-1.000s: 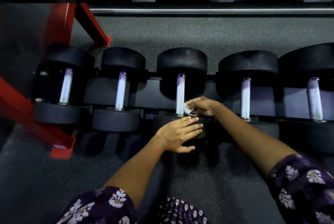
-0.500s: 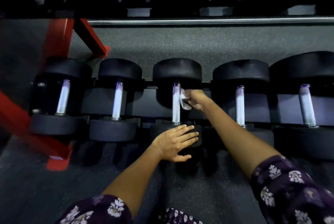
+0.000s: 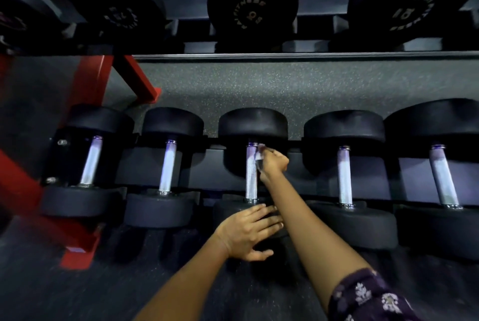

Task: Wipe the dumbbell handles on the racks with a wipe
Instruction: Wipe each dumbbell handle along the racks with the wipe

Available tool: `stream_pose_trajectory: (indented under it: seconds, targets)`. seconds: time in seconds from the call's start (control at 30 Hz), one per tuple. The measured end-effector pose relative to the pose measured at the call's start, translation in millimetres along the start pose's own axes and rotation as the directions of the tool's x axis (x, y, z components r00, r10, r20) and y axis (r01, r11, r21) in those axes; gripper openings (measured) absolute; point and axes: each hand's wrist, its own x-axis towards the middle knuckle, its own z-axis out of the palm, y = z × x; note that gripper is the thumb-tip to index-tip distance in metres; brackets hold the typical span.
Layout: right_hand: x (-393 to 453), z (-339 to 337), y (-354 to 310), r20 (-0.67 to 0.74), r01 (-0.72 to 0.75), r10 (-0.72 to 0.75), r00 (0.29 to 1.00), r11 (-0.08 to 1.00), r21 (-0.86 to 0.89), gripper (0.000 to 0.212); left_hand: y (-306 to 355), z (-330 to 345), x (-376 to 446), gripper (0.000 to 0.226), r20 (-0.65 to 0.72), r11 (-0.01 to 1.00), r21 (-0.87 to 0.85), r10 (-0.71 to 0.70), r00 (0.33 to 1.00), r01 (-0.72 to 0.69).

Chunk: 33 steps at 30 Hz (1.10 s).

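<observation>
Right hand point(image 3: 273, 163) slid up handle point(image 3: 251, 178) (gripping wipe point(image 3: 259, 156))

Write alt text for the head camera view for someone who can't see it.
A right hand presses a wipe to the top of the middle dumbbell handle on a low rack, while the left hand rests flat on its near weight head. Four more dumbbells flank it.

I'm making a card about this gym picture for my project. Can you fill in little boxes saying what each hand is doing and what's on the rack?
Place: dumbbell rack with red frame, speckled floor
Bottom row: five dumbbells lying side by side
Right hand: holds a white wipe against the top end of the middle handle
Left hand: fingers flat on the middle dumbbell's near weight
Upper shelf: bigger dumbbells with round printed ends
</observation>
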Motion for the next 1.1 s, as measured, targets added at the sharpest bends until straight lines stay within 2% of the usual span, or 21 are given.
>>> stream_pose_trajectory:
  seconds: [0.03, 0.13, 0.17, 0.23, 0.27, 0.33, 0.4, 0.47, 0.57, 0.6, 0.63, 0.73, 0.8, 0.87, 0.97, 1.1]
  targets:
    - [0.4, -1.1, -0.8, -0.012, 0.050, -0.050, 0.999, 0.998, -0.045, 0.007, 0.0, 0.1, 0.0, 0.054, -0.006, 1.000, 0.002, 0.005, 1.000, -0.005]
    - [-8.8, -3.2, -6.5, 0.066, 0.185, -0.178, 0.982, 0.976, -0.114, 0.006, -0.2, 1.5, -0.4, 0.056, 0.010, 1.000, 0.008, 0.002, 1.000, -0.003]
    - [-6.8, -4.3, -7.3, 0.076, 0.158, -0.151, 0.986, 0.982, -0.098, 0.004, -0.7, 2.2, -0.2, 0.057, 0.017, 1.000, 0.007, -0.001, 1.000, 0.001]
    - [-5.1, -5.4, -8.8, 0.075, 0.026, -0.020, 0.997, 0.997, -0.072, 0.018, -0.5, 3.5, -2.3, 0.057, 0.041, 1.000, 0.003, -0.001, 0.999, 0.000]
    - [-3.4, -5.3, -9.2, 0.083, 0.011, -0.005, 0.997, 0.997, -0.071, 0.019, 0.1, 3.7, -3.3, 0.057, 0.051, 1.000, 0.004, 0.002, 0.999, -0.002]
    - [-3.8, -1.2, -8.6, 0.064, 0.184, -0.174, 0.983, 0.956, -0.228, 0.008, 0.5, 3.2, -4.0, 0.057, 0.058, 1.000, 0.015, 0.009, 0.998, -0.010]
    - [-13.9, -2.9, -6.7, 0.168, 0.406, -0.371, 0.913, 0.802, -0.439, 0.014, 1.0, 2.5, -3.1, 0.056, 0.050, 1.000, 0.017, 0.005, 0.999, -0.006]
    - [-15.6, -9.2, -1.1, 0.320, 0.584, -0.493, 0.809, 0.615, -0.530, 0.016, 0.5, 1.5, -2.8, 0.056, 0.054, 1.000, 0.009, 0.000, 0.999, 0.000]
    - [-6.9, -23.3, 3.1, 0.549, 0.804, -0.598, 0.584, 0.334, -0.492, 0.014, -3.0, 0.8, -3.9, 0.057, 0.074, 1.000, 0.009, 0.016, 0.997, -0.017]
    - [-1.8, -28.2, 4.3, 0.598, 0.833, -0.589, 0.544, 0.290, -0.472, 0.014, -3.8, 0.7, -4.1, 0.057, 0.072, 1.000, 0.002, 0.021, 0.997, -0.021]
    - [2.0, -33.2, 5.9, 0.640, 0.842, -0.552, 0.535, 0.286, -0.457, 0.013, -4.2, 0.5, -4.4, 0.057, 0.067, 1.000, -0.010, 0.022, 0.997, -0.021]
    - [-0.1, -49.6, 4.5, 0.710, 0.835, -0.446, 0.545, 0.363, -0.413, 0.012, -4.5, -1.4, -2.8, 0.057, 0.048, 0.999, -0.030, 0.026, 0.998, -0.025]
    - [-2.9, -58.8, -0.1, 0.740, 0.789, -0.321, 0.591, 0.419, -0.449, 0.012, -4.9, -1.2, -1.5, 0.057, 0.043, 0.999, -0.026, 0.023, 0.999, -0.021]
    - [-7.2, -71.5, -4.7, 0.738, 0.739, -0.199, 0.645, 0.406, -0.537, 0.016, -4.5, -2.5, 0.6, 0.057, 0.041, 0.999, -0.040, 0.016, 0.999, -0.014]
    - [-13.1, -97.3, -13.6, 0.596, 0.648, -0.282, 0.752, 0.483, -0.589, 0.017, -3.3, -4.5, 3.7, 0.052, 0.044, 0.997, -0.075, -0.005, 0.999, 0.009]
    - [-9.8, -133.1, -26.8, 0.458, 0.566, -0.333, 0.824, 0.523, -0.637, 0.015, 7.1, -10.6, 15.7, 0.043, 0.070, 0.984, -0.135, -0.110, 0.991, 0.119]
